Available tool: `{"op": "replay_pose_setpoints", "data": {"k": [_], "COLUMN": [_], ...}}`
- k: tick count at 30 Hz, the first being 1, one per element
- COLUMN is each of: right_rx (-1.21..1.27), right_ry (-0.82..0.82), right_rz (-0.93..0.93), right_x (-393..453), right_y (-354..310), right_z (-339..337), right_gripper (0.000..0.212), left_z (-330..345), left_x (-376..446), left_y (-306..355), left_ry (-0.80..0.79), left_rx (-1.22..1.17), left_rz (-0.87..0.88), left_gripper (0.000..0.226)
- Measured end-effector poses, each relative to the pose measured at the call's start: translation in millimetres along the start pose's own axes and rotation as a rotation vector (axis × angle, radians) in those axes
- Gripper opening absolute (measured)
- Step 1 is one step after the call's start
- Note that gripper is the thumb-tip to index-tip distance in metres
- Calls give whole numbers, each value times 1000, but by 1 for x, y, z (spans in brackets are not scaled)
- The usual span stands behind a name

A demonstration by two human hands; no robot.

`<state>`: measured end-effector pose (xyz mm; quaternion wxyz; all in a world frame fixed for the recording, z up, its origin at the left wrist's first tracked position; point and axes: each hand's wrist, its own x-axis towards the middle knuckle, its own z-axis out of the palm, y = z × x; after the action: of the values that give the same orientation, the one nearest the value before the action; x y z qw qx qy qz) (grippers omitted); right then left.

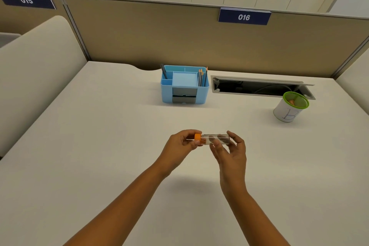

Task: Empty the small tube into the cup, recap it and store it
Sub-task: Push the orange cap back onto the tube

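Note:
A small clear tube (216,138) lies sideways in the air above the middle of the desk, and it looks empty. My right hand (231,153) grips its body from the right and below. My left hand (182,144) pinches the orange cap (197,137) at the tube's left end. The cup (290,107) is white with a green mesh rim and stands at the far right; a small orange thing shows inside it.
A light blue desk organiser (184,86) with pencils, a pen and a small drawer stands at the back centre. An open cable slot (259,87) lies behind the cup. Beige partition panels close the desk on the far side and both sides.

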<state>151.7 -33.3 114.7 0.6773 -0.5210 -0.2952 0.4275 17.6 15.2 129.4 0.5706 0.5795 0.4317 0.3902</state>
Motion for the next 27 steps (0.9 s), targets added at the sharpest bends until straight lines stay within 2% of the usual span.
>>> {"op": "replay_pose_setpoints", "data": {"k": [8, 11, 15, 21, 24, 27], "right_rx": [56, 93, 128, 46, -83, -218], "right_ry": [38, 51, 73, 48, 30, 45], "right_rz": [71, 133, 219, 183, 147, 126], "right_x": [1, 3, 8, 18, 25, 33], "right_y": [0, -1, 4, 7, 10, 15], "right_z": [13, 17, 19, 23, 30, 38], "right_gripper": [35, 39, 28, 16, 29, 35], "left_z": [-4, -5, -6, -6, -5, -8], "left_x": [3, 5, 6, 11, 21, 37], "left_y": [-3, -4, -9, -15, -14, -13], "left_ry": [86, 119, 125, 135, 241, 396], "left_rx": [108, 172, 214, 8, -74, 11], "left_rz": [67, 89, 110, -14, -87, -132], "left_gripper": [22, 20, 17, 19, 18, 13]}}
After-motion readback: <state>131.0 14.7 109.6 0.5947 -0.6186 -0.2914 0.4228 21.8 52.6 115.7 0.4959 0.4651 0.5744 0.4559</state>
